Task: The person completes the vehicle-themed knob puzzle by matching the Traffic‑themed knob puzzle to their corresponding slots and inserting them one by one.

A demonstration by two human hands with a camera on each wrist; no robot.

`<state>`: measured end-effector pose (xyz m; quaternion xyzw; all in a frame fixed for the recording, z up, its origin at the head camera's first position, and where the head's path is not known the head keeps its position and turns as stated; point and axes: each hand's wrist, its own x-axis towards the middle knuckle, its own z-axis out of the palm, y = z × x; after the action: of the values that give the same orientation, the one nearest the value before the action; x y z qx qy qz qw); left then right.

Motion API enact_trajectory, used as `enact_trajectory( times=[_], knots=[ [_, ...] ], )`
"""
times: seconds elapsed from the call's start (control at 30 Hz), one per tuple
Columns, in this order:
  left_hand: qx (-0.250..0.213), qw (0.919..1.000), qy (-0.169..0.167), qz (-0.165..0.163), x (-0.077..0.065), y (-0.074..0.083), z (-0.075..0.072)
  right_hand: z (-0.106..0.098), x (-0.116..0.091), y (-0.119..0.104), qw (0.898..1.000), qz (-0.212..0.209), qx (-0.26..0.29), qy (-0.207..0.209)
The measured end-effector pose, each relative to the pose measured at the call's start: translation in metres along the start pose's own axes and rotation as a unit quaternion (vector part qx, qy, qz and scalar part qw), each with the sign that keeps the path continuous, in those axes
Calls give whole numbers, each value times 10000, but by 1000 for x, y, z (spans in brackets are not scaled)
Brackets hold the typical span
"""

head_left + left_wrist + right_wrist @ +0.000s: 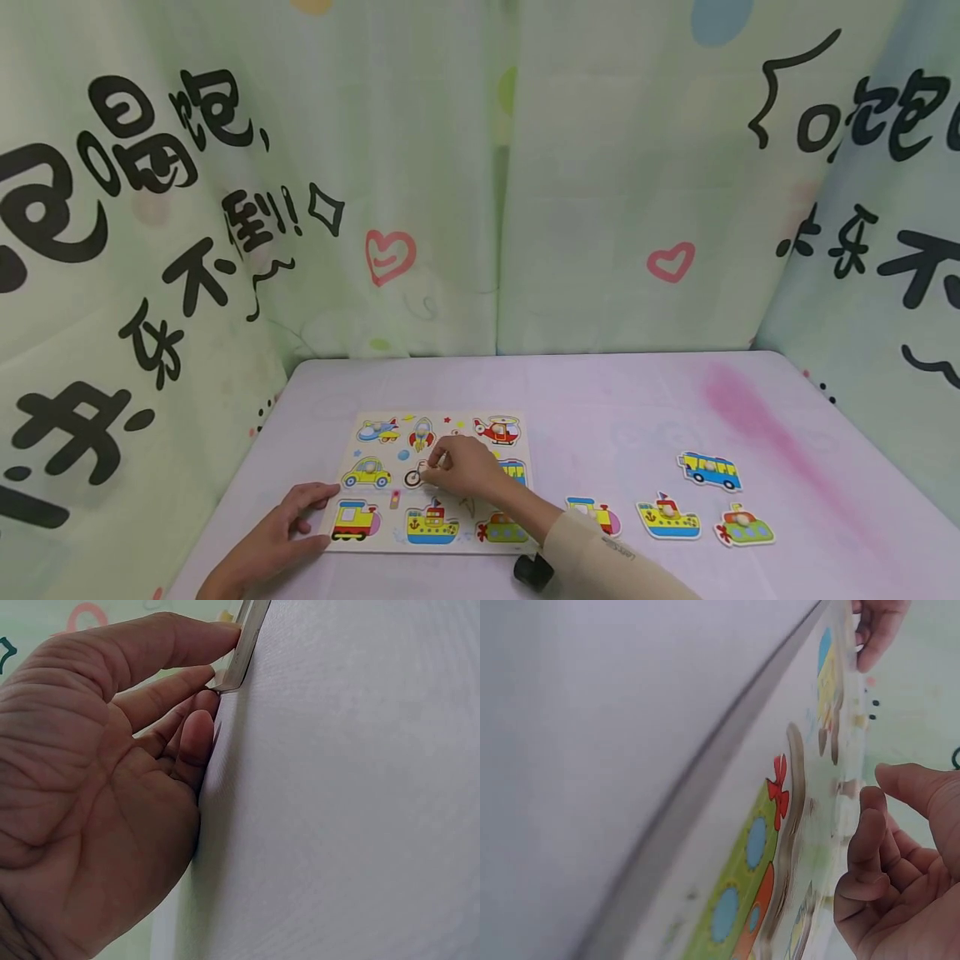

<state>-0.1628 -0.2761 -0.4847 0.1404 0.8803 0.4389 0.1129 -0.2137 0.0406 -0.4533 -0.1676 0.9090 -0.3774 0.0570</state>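
Note:
A pale puzzle board (pixel 397 500) with colourful vehicle pictures lies flat on the table. My left hand (pixel 281 533) grips its near left corner; in the left wrist view the thumb (pixel 217 639) touches the board's edge. Over the middle of the board hovers my right hand (pixel 465 467), its fingertips close by the bicycle picture (pixel 413 476). Seen from the right wrist, thumb and fingers (pixel 870 832) are loosely curled with nothing visible between them. The car (pixel 367 473), rocket (pixel 422 434) and helicopter (pixel 498 431) show around the hand, while the forearm partly covers the board's lower right.
Right of the board lie loose vehicle pieces: a train (pixel 597 514) partly behind the sleeve, a ship (pixel 668 517), a bus (pixel 709 472) and a submarine (pixel 744 527). A small black block (pixel 533 572) is beside the right sleeve. Printed curtains (pixel 450 183) surround the table.

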Motion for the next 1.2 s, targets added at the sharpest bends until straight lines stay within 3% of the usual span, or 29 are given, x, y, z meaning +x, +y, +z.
enact_trajectory(
  times=[0.33,0.77,1.2],
  knots=[
    [63,9997,69,-239,0,3,1,-16,-24,10,9977,-423,477,209],
    [46,9998,44,-210,0,1,2,-41,-47,11,9919,-421,1124,424],
    [91,9998,19,-176,0,1,2,-52,-63,13,9892,-318,1352,459]
  ],
)
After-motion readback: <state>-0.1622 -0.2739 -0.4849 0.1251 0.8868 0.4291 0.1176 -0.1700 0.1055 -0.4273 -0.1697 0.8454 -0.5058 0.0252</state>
